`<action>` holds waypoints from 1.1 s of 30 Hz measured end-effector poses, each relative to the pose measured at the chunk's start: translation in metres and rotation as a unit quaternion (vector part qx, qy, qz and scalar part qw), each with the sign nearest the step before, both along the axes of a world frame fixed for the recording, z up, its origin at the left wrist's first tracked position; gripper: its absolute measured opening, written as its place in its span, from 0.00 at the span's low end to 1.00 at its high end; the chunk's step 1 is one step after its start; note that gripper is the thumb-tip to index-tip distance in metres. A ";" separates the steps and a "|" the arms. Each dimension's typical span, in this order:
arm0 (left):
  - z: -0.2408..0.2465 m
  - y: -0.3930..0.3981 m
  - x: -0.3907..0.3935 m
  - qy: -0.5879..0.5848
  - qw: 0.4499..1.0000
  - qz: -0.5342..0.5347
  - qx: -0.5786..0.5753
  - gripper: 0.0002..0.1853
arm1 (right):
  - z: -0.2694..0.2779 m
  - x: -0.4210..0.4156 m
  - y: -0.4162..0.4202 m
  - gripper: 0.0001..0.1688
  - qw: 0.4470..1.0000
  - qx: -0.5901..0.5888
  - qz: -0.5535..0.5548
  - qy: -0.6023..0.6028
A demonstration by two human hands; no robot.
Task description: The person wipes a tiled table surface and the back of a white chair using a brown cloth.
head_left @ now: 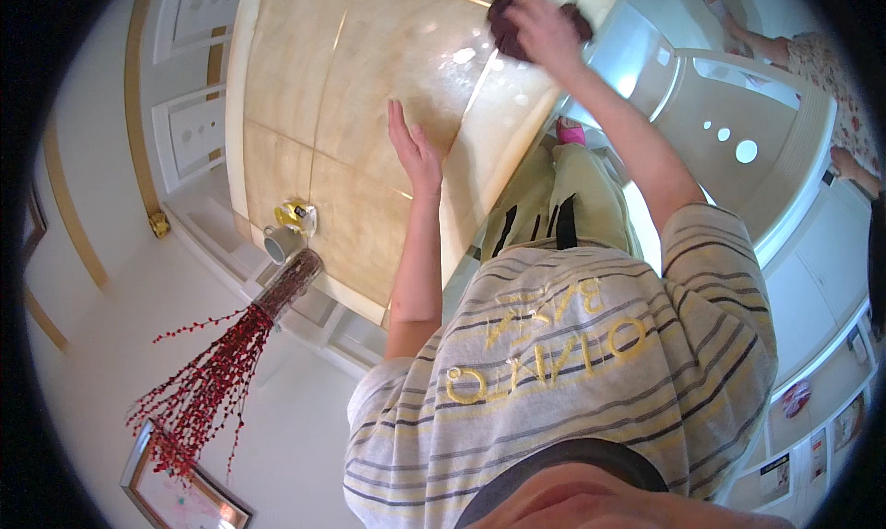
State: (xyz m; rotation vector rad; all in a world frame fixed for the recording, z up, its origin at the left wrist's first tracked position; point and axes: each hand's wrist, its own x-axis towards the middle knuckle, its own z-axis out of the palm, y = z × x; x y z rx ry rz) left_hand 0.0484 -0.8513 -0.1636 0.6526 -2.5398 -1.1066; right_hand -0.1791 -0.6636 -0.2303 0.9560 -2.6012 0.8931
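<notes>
My right hand point(550, 36) presses a bunched dark brown cloth point(504, 31) onto the tabletop, close to the table's right edge. Hand and cloth are both slightly blurred. Wet-looking glints shine on the beige tiled table point(374, 72) beside the cloth. My left hand point(419, 152) is empty, held flat above the near half of the table with its fingers straight and the thumb apart. Whether it touches the surface, I cannot tell.
At the table's left end stand a grey mug point(278, 244), a crumpled yellow packet point(299, 215) and a glass vase point(294, 280) of red berry branches point(214, 363). White chairs point(737, 107) point(187, 141) flank the table. A person in a floral garment point(824, 72) is at right.
</notes>
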 end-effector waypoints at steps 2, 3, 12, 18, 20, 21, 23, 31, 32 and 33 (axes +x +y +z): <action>-0.007 -0.011 0.028 -0.008 0.999 0.038 0.018 0.28 | 0.015 -0.020 -0.007 0.17 0.994 -0.012 -0.097 0.038; -0.010 -0.015 0.038 -0.011 0.998 0.051 0.026 0.29 | 0.014 -0.017 -0.014 0.17 0.989 -0.023 -0.140 0.049; -0.012 -0.042 0.083 0.013 0.997 0.072 0.009 0.28 | 0.027 0.158 -0.092 0.20 0.962 -0.034 0.265 -0.049; -0.009 -0.064 0.106 -0.006 0.994 0.101 -0.035 0.25 | 0.026 0.062 -0.085 0.27 1.000 -0.005 -0.028 0.005; -0.014 -0.072 0.116 -0.006 0.993 0.110 -0.045 0.26 | 0.032 0.060 -0.090 0.34 0.994 -0.002 -0.106 -0.023; -0.018 -0.075 0.119 -0.009 0.993 0.107 -0.043 0.26 | 0.031 0.070 -0.091 0.35 0.996 0.012 -0.084 -0.003; -0.022 -0.080 0.127 -0.015 0.993 0.110 -0.039 0.26 | 0.032 0.097 -0.095 0.36 0.998 0.038 -0.032 0.033; -0.021 -0.092 0.133 -0.032 0.993 0.114 -0.021 0.26 | 0.015 0.149 -0.143 0.25 0.990 -0.064 0.125 -0.026; -0.023 -0.092 0.130 -0.035 0.993 0.109 -0.019 0.26 | 0.005 0.163 -0.152 0.24 0.967 -0.092 0.235 -0.022; -0.022 -0.095 0.133 -0.041 0.992 0.112 -0.028 0.25 | 0.014 0.184 -0.160 0.21 0.938 -0.090 0.335 -0.017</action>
